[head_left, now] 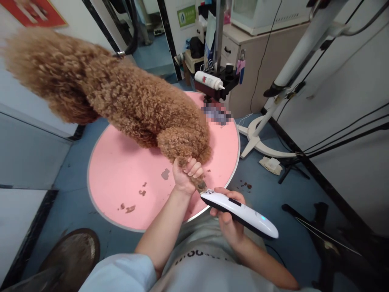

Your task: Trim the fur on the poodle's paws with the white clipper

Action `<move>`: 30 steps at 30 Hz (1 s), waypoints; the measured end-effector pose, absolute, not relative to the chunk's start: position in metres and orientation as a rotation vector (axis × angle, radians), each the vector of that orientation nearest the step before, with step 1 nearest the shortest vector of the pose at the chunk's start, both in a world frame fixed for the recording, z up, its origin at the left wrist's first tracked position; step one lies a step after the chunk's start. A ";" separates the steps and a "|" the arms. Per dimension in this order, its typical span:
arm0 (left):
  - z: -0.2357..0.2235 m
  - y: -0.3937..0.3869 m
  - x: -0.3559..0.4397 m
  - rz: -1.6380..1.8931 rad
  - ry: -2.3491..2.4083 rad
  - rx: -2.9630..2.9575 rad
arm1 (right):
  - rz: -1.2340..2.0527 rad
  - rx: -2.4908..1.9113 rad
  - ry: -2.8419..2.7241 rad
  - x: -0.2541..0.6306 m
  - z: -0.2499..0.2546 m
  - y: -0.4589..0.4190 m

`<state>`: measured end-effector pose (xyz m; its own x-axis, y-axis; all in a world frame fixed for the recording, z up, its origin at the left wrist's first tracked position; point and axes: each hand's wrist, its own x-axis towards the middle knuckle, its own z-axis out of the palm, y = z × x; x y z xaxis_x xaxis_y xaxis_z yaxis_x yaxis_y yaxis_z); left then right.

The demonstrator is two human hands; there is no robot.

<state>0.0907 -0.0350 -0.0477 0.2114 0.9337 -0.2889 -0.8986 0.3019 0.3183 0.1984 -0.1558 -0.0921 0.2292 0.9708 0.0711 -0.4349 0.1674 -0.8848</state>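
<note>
A curly brown dog (121, 93) stands on a round pink grooming table (121, 174). My left hand (186, 175) is closed around the dog's hind paw (200, 185), lifted off the table near its front edge. My right hand (228, 219) grips a white electric clipper (240, 213), whose blade tip touches the underside of that paw. Small tufts of cut fur (130, 208) lie on the pink top.
A black tray (217, 83) on the table's pole holds a white bottle (208, 80) and scissors. A white stand base (261, 142) sits on the blue floor at the right, with cables along the wall. A brown stool (73, 255) is at lower left.
</note>
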 end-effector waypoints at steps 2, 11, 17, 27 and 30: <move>-0.048 -0.035 0.091 1.268 0.451 0.090 | 1.168 -0.874 -0.732 0.198 -0.094 -0.155; -0.051 -0.033 0.094 1.268 0.446 0.079 | 0.982 -0.925 -0.962 0.192 -0.081 -0.156; -0.046 -0.033 0.097 1.287 0.465 0.063 | 0.628 -0.881 -1.198 0.178 -0.110 -0.164; -0.043 -0.033 0.102 1.297 0.537 0.026 | 0.569 -0.952 -1.225 0.178 -0.111 -0.154; -0.040 -0.032 0.103 1.301 0.552 0.024 | 0.452 -0.921 -1.323 0.170 -0.124 -0.156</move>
